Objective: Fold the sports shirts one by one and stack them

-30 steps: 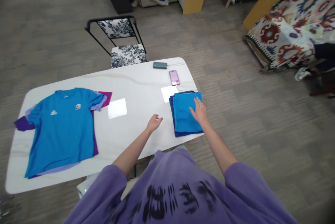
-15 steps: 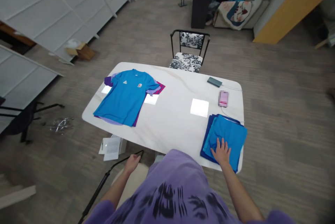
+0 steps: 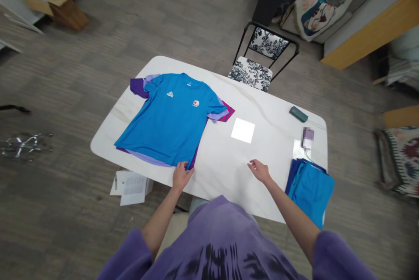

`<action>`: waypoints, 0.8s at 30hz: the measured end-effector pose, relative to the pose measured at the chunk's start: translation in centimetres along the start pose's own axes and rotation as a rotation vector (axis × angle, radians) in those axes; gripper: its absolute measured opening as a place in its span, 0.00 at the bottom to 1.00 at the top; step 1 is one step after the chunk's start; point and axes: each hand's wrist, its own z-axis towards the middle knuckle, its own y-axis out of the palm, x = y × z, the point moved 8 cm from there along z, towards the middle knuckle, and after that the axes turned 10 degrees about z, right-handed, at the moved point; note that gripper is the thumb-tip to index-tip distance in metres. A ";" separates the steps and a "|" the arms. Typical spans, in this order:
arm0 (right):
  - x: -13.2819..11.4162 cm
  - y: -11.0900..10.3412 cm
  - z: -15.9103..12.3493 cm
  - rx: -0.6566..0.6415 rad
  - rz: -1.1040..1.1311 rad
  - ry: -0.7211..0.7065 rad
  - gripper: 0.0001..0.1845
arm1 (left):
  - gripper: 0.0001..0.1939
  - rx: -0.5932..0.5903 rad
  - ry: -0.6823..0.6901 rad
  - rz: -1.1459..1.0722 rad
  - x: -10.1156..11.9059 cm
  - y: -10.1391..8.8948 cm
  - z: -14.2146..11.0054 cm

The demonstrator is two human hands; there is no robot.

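A blue T-shirt [image 3: 166, 123] with two small chest emblems lies flat on the left half of the white table [image 3: 222, 166]. Purple, lilac and magenta-striped shirts peek out from under it at the sleeves and hem. At its lower right hem corner, my left hand [image 3: 182, 176] has its fingers closed on the cloth. My right hand [image 3: 260, 171] hovers over the bare tabletop between the T-shirt and the pile, holding nothing, its fingers loosely bent and a little apart. Folded blue clothes [image 3: 312, 190] form a pile at the table's right end, partly behind my right forearm.
A dark green case [image 3: 298, 114] and a blurred phone [image 3: 307, 138] with a cable lie at the far right of the table. A patterned chair [image 3: 252, 73] stands at the far edge. Papers [image 3: 132, 187] rest below the near left edge. Another person sits beyond, partly visible.
My right hand has left the folded pile and moved left over the table. My left hand has come up from beside the chair to the T-shirt's hem. The view has shifted.
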 end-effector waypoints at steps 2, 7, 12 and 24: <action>-6.8 3.4 5.4 -0.031 0.142 -0.013 0.18 | 0.19 -0.044 0.011 0.068 -1.2 -0.1 1.8; -19.0 10.3 19.8 -0.011 0.332 0.047 0.16 | 0.13 -0.106 0.039 0.094 -3.8 0.1 4.1; -25.2 14.1 29.9 0.058 0.412 0.133 0.17 | 0.10 -0.152 0.050 0.098 -5.4 -0.1 4.9; -27.2 12.9 34.2 0.215 0.413 0.052 0.11 | 0.13 -0.235 0.098 0.092 -5.5 -0.7 5.2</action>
